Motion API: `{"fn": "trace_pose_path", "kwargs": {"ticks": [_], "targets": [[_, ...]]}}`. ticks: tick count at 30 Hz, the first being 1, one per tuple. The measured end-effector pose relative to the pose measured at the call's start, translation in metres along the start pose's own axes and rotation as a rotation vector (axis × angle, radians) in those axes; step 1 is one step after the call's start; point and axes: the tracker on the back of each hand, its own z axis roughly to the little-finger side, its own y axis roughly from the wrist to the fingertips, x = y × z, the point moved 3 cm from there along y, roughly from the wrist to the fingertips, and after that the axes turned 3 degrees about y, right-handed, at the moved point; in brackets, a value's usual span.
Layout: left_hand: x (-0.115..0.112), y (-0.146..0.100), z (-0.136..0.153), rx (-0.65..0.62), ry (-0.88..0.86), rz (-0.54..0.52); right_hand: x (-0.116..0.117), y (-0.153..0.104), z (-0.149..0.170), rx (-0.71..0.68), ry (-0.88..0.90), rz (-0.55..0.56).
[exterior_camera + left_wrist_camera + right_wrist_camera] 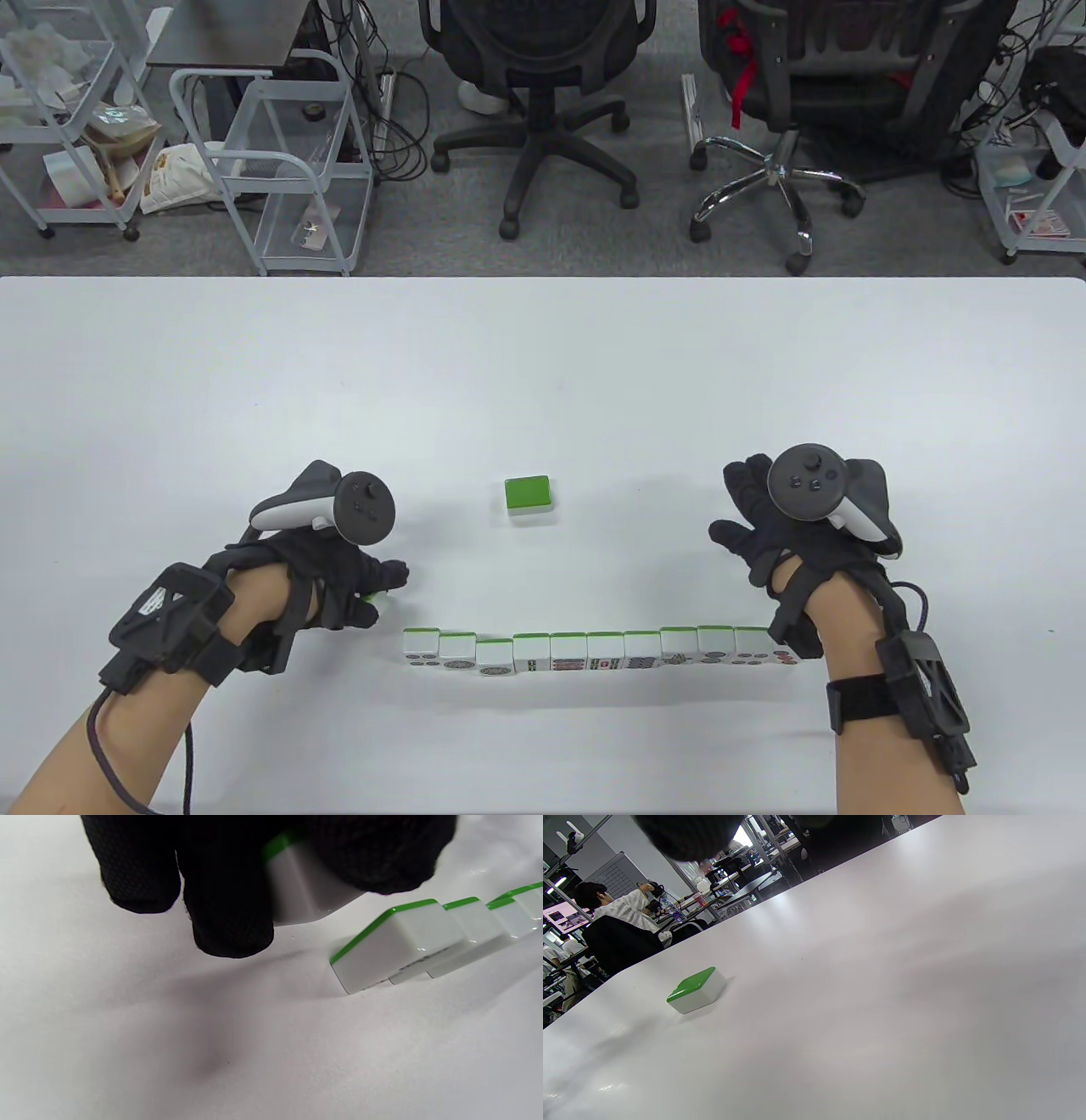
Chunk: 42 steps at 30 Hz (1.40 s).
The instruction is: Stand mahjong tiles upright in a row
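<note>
A row of several green-backed mahjong tiles (585,652) stands upright near the table's front edge. It also shows in the left wrist view (403,940). My left hand (361,586) is just left of the row's left end and holds one tile (299,887) between its fingertips (231,921), tilted a little above the table. One tile (529,494) lies flat, green back up, in the middle of the table; it also shows in the right wrist view (696,990). My right hand (764,518) rests open and empty above the row's right end.
The white table (254,382) spreads wide behind the row. Its far edge runs across the table view, with office chairs (530,93) and wire carts (280,161) on the floor beyond.
</note>
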Motion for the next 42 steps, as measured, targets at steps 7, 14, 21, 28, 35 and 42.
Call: {"fn": "trace_pose_path", "kwargs": {"ticks": [7, 14, 21, 28, 35, 42], "targets": [[-0.024, 0.011, -0.006, -0.004, 0.002, 0.012, 0.001, -0.001, 0.000, 0.001, 0.000, -0.008], [-0.023, 0.013, 0.000, -0.033, -0.127, -0.094, 0.001, -0.002, 0.003, 0.015, 0.010, -0.012], [-0.024, 0.011, 0.004, -0.024, -0.147, -0.102, -0.001, -0.002, 0.003, 0.015, 0.008, -0.003], [0.040, -0.003, -0.018, 0.064, -0.011, -0.437, 0.000, -0.001, 0.003, 0.020, 0.002, -0.009], [0.096, 0.023, -0.094, 0.022, 0.400, -0.582, -0.002, -0.002, 0.004, 0.020, 0.006, -0.005], [0.097, 0.094, -0.128, 0.020, 0.535, -0.433, -0.001, -0.002, 0.004, 0.020, 0.008, -0.014]]}}
